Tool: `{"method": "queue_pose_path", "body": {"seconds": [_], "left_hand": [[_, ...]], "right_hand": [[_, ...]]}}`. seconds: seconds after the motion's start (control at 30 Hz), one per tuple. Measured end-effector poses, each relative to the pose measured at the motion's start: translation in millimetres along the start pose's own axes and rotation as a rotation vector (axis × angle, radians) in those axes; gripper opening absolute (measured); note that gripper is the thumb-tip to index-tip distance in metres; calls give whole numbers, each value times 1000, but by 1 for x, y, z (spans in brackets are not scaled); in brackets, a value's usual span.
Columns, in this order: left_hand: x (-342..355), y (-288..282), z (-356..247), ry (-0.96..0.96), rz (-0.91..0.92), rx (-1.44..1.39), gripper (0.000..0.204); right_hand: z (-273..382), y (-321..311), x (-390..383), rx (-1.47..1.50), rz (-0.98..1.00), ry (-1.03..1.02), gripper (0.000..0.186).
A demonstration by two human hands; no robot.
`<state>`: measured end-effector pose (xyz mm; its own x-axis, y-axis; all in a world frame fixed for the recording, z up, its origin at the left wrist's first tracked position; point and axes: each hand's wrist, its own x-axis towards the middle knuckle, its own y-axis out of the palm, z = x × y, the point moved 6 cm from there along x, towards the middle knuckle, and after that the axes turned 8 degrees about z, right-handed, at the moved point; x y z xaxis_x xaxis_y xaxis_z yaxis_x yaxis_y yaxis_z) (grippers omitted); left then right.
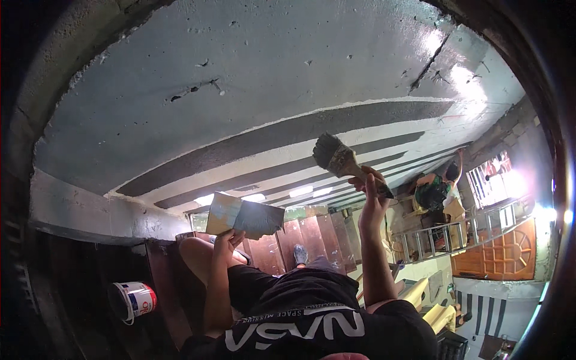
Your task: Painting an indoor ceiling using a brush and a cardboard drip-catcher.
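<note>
My right hand [371, 187] is closed around the handle of a wide paintbrush [336, 157], raised in front of the wall. Its dark bristles point up and to the left and look coated. Lower and to the left, my left hand [229, 241] grips the bottom edge of a flat, paint-smeared board [255, 217]. That board has a lighter half and a grey half, with a ragged right edge. Behind the brush, the wall [258, 66] carries dark grey stripes [288, 129] between pale bands. The brush appears apart from the wall, though depth is hard to judge.
Wooden stair treads [282, 246] lie under my legs. A white bucket [141, 300] stands on a step at left. To the right are a metal ladder [420, 243], a wooden door [504, 255] and another person [433, 193] reaching up to the wall.
</note>
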<state>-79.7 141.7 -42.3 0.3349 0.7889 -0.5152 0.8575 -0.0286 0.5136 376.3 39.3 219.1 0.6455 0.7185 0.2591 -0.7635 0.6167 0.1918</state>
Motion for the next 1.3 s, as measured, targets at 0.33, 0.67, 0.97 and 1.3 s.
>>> {"method": "queue_pose_path", "body": {"seconds": [0.33,0.67,0.97,1.3], "left_hand": [[15,22,5,-101,93,-57,32],[15,31,2,-82,109,-10,42],[15,21,2,-84,78,-3,41],[14,12,5,-90,50,-3,38]], "right_hand": [[-4,-15,-6,15,-58,31,26],[-10,-19,-8,-37,-38,1,33],[-11,-14,-4,3,-56,37,27],[-11,-7,-4,40,-24,61,28]]}}
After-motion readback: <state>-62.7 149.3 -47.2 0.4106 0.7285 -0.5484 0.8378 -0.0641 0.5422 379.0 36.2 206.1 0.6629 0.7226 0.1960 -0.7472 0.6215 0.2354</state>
